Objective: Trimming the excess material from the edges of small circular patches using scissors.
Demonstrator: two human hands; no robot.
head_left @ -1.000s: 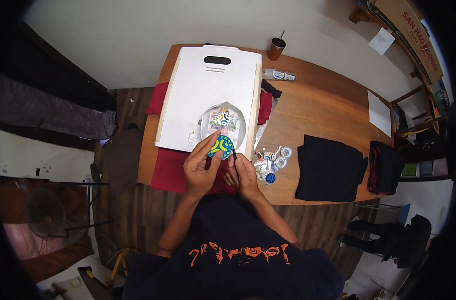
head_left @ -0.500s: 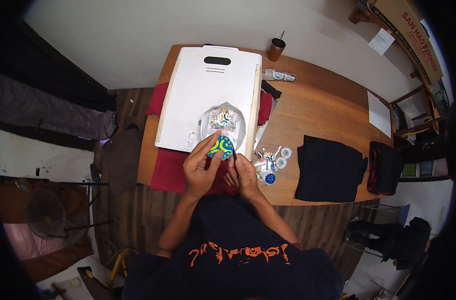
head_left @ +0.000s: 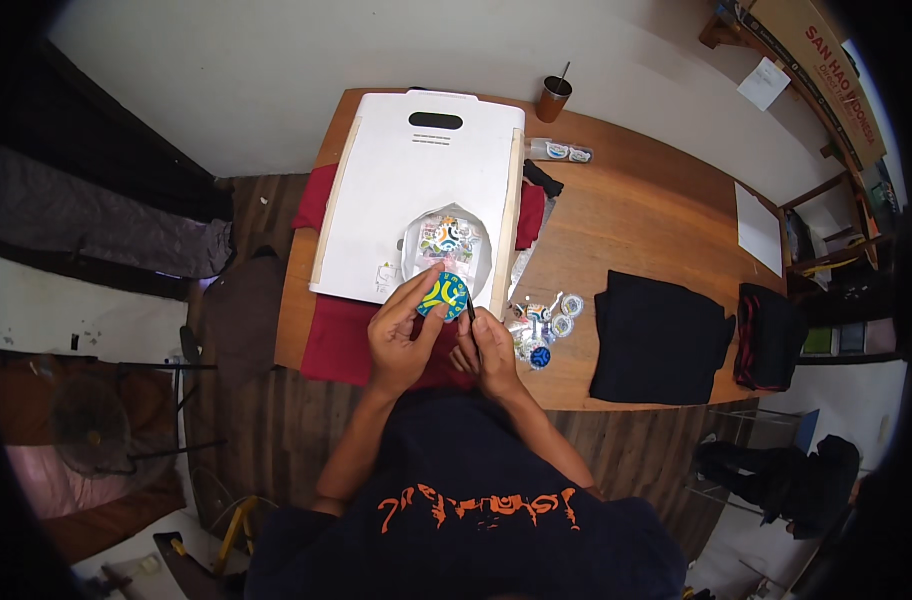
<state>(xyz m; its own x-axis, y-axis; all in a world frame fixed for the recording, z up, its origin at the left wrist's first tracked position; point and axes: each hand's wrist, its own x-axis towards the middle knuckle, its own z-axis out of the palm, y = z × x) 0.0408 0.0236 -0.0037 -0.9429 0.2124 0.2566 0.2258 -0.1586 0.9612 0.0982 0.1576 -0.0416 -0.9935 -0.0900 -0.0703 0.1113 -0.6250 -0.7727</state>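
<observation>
Pinching blue-and-yellow disc in left hand, mid-frame; gripping slim dark tool in right hand, long axis pointing up-frame, at disc's right edge.

Small home-like workroom, wooden table that bears a white board, folded dark cloths lying toward its right end, cardboard box high on the right, fan at lower left, wood-plank floor, pale wall.
</observation>
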